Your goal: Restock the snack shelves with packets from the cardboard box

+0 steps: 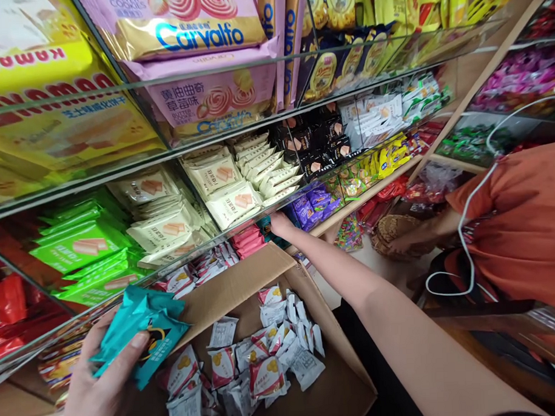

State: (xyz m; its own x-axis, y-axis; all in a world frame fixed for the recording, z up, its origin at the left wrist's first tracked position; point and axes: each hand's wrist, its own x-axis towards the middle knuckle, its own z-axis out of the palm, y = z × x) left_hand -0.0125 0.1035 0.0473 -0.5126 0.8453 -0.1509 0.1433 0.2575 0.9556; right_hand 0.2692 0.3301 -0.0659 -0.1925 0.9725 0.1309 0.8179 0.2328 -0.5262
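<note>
Several teal snack packets are bunched together in my left hand, thumb across the front, at the lower left above the edge of a cardboard box. My right hand reaches into the low shelf compartment, beside other teal packets. Its fingers are mostly hidden there, so I cannot see whether they grip anything. Pink packets lie just left of it and purple packets just right. Inside the box are many small white-and-red packets, scattered loosely.
Glass-fronted shelves hold cream packets, green packets, black packets and large pink cookie bags. At right, a person in an orange top sits close by, near a woven basket. A white cable hangs there.
</note>
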